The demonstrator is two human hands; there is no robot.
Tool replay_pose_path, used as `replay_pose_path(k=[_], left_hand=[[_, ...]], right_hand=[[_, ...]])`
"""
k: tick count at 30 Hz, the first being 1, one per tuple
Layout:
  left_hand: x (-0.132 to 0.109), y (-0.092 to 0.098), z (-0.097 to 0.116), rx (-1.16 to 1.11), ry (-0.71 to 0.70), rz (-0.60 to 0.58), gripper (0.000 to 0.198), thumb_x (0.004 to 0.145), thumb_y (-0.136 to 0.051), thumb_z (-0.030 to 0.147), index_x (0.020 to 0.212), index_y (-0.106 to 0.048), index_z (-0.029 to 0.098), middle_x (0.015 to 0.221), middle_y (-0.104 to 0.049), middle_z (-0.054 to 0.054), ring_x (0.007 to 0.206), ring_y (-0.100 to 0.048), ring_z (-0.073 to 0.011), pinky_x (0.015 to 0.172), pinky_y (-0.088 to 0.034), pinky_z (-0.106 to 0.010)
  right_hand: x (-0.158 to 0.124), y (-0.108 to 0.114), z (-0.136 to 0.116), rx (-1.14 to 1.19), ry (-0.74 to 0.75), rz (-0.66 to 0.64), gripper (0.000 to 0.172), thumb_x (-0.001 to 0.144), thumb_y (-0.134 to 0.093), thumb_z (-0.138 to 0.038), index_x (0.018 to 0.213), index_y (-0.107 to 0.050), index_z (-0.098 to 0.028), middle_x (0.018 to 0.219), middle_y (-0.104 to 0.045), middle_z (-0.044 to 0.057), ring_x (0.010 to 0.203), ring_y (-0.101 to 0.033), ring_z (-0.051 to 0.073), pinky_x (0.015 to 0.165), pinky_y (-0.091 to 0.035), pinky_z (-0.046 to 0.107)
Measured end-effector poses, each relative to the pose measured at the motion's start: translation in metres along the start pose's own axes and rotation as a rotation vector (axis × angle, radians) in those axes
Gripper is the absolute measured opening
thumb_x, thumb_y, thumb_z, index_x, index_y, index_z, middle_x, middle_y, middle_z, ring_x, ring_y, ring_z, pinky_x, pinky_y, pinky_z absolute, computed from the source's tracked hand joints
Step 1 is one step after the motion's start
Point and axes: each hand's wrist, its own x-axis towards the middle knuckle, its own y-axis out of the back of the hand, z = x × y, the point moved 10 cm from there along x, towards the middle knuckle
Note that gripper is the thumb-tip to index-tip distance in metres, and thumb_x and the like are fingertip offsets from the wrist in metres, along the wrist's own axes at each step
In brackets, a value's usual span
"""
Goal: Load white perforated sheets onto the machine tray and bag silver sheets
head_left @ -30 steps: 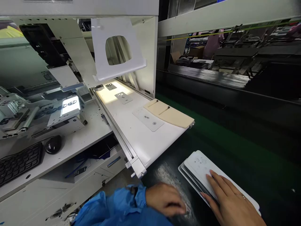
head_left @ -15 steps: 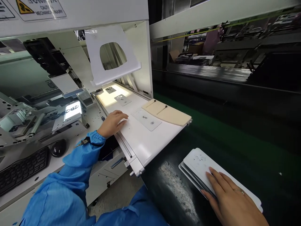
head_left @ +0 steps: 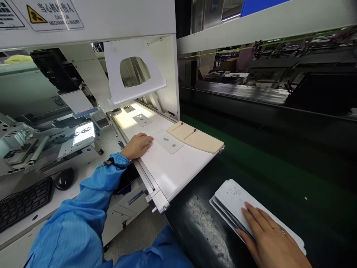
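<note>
My left hand (head_left: 137, 145) rests on the white conveyor belt (head_left: 173, 175), its fingertips at the near-left end of a pale flat panel (head_left: 170, 143). Its fingers lie fairly flat, and nothing is gripped. Two more panels lie farther up the belt, one (head_left: 142, 120) in the middle and another (head_left: 128, 108) in the lit part. At the lower right, my right hand (head_left: 267, 234) lies over a stack of white panels (head_left: 232, 195) on the dark green surface, thumb along the stack's side and fingers on top.
A cream guide plate (head_left: 195, 137) with two black knobs sits on the belt's right edge. Above the belt hangs a white cover (head_left: 136, 87) with an opening. A mouse (head_left: 64, 178) and keyboard (head_left: 28, 197) are at the left.
The view has shifted slightly. The nearest panel on the belt now sits closer to my left hand, touching or nearly touching its fingertips. My right hand stays on the stack.
</note>
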Motion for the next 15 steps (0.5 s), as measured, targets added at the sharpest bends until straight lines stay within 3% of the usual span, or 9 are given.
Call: replay_pose_path(k=[6,9,12,15], left_hand=[[0.000,-0.001,-0.004,0.003,0.011,0.011,0.026,0.092,-0.040,0.033,0.103,-0.059,0.020,0.118,-0.067,-0.006,0.108,-0.054,-0.0244,0.095,-0.046,-0.044],[-0.002,0.008,0.002,-0.006,-0.020,0.075,0.024,0.091,-0.042,0.034,0.098,-0.060,0.019,0.112,-0.068,-0.008,0.104,-0.057,-0.0232,0.095,-0.047,-0.043],[-0.016,0.031,0.030,-0.028,-0.081,0.204,0.021,0.091,-0.045,0.032,0.095,-0.060,0.017,0.104,-0.069,-0.010,0.099,-0.060,-0.0219,0.091,-0.049,-0.042],[-0.050,0.058,0.086,-0.076,-0.185,0.382,0.012,0.090,-0.050,0.024,0.093,-0.060,0.018,0.092,-0.069,-0.008,0.088,-0.062,-0.0187,0.080,-0.052,-0.036]], right_hand=[[-0.008,-0.011,0.005,0.058,-0.051,-0.039,0.064,0.098,-0.019,-0.042,0.104,-0.073,-0.009,0.115,-0.067,0.014,0.096,-0.068,0.028,0.068,-0.062,0.040],[-0.013,-0.021,0.011,0.121,-0.110,-0.084,0.063,0.098,-0.021,-0.046,0.110,-0.071,-0.010,0.121,-0.065,0.013,0.101,-0.066,0.029,0.074,-0.061,0.044],[-0.017,-0.025,0.015,0.123,-0.141,-0.093,0.062,0.097,-0.022,-0.046,0.113,-0.069,-0.010,0.121,-0.065,0.013,0.104,-0.065,0.030,0.077,-0.061,0.046],[-0.019,-0.027,0.017,0.094,-0.144,-0.075,0.061,0.097,-0.023,-0.045,0.113,-0.068,-0.007,0.118,-0.066,0.014,0.105,-0.064,0.031,0.074,-0.061,0.046]])
